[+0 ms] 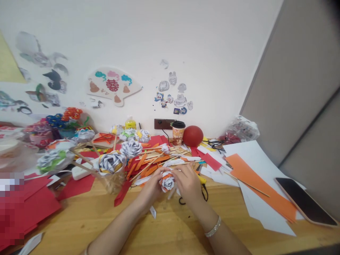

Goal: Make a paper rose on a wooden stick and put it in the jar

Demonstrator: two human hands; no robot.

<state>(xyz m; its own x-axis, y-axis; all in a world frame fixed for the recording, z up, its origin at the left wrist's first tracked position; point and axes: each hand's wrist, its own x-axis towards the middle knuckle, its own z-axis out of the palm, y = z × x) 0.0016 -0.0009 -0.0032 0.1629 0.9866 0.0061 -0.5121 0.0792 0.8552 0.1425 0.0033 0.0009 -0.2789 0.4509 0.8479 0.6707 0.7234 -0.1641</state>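
Note:
Between my two hands is a white paper flower (168, 182) with a bit of orange at its edges, above the front part of the table. My left hand (152, 186) curls round its left side. My right hand (188, 180), below which a bracelet (213, 226) sits on the wrist, closes on its right and upper side. Fingertips of both hands meet near the top of the flower, and the fingers partly cover it. Just behind lie thin wooden sticks (159, 153) and orange paper strips (143, 169). Something yellow with a black cord (202, 179) is beside my right hand.
A cup holding finished paper flowers (113, 180) stands left. Red paper sheets (39, 202) lie at far left. A paper coffee cup (177, 133) and a red balloon (193, 136) are at the back. White sheets (255, 216), orange paper (268, 191) and a phone (305, 201) lie right.

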